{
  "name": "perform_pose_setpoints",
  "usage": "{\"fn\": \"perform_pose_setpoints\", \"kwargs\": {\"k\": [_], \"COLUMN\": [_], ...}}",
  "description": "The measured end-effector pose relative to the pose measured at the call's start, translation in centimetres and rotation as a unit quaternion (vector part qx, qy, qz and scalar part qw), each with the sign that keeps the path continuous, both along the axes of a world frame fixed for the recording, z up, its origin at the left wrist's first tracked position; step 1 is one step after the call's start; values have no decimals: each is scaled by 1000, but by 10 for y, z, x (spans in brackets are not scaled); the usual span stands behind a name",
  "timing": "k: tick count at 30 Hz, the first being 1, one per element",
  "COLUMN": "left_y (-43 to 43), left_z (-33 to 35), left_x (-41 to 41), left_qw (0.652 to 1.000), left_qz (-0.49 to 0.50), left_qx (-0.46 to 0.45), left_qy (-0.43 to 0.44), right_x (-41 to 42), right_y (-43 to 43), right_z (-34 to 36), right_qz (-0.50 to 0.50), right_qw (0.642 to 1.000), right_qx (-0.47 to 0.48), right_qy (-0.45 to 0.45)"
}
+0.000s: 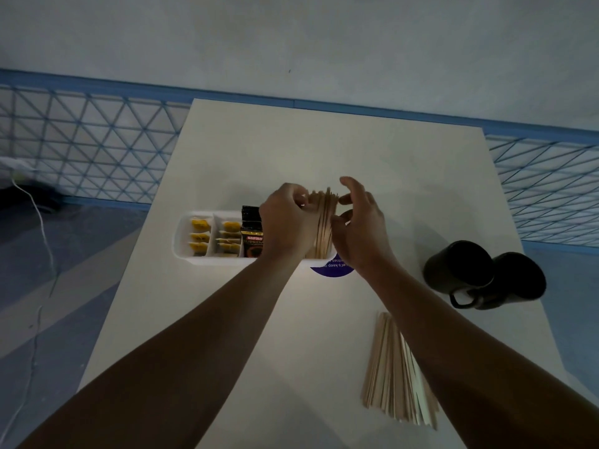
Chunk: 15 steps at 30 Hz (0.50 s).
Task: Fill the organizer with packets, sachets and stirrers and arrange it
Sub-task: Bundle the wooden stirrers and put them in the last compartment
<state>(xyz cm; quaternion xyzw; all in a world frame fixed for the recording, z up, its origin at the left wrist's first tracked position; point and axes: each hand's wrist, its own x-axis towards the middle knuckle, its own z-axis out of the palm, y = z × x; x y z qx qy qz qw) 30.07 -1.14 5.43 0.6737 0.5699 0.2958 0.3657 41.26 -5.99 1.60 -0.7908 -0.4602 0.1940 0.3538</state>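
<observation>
nearest, a loose pile of stirrers (397, 374) is lying flat on the table (291, 335), fanned out a bit, partly going under the right forearm. two black mugs (483, 275) are sitting side by side right of that, touching, well apart from everything else.

further out, both arms are reaching to the white organizer (181, 244) mid-table. left hand (288, 225) is curling around the left side of a bundle of upright stirrers (324, 222), fingers closing on it, gripping. right hand (359, 228) is sitting on the bundle's right side, fingers half open, fingertips touching or almost touching the sticks, thumb up and clear; can't tell if it's actually gripping. bundle is standing in the organizer's right end, tops sticking above the hands.

just left of the left hand a black coffee packet (251, 236) is standing upright in the organizer. the two left compartments are holding yellow sachets (200, 236), stacked in rows. a purple sticker (332, 270) with white text is peeking out on the table under the organizer's near right corner, between the wrists.

beyond the table a blue mesh fence (90, 140) is running across, and a white cable (42, 228) is trailing on the floor at left.
</observation>
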Motion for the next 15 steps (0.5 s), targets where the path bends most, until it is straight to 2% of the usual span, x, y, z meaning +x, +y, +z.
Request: {"fn": "perform_pose_setpoints", "kwargs": {"k": [4, 8, 15], "left_y": [9, 16, 15], "left_z": [8, 16, 13], "left_x": [0, 0, 2], "left_qw": [998, 989, 986], "left_qz": [-36, -107, -134], "left_qx": [1, -42, -63], "left_qy": [57, 89, 78], "right_x": [2, 0, 5], "right_y": [6, 8, 5], "right_z": [-2, -1, -1], "right_qz": [44, 82, 94], "right_qw": [997, 994, 992], "right_qx": [-24, -46, -65], "right_qy": [-53, -58, -55]}}
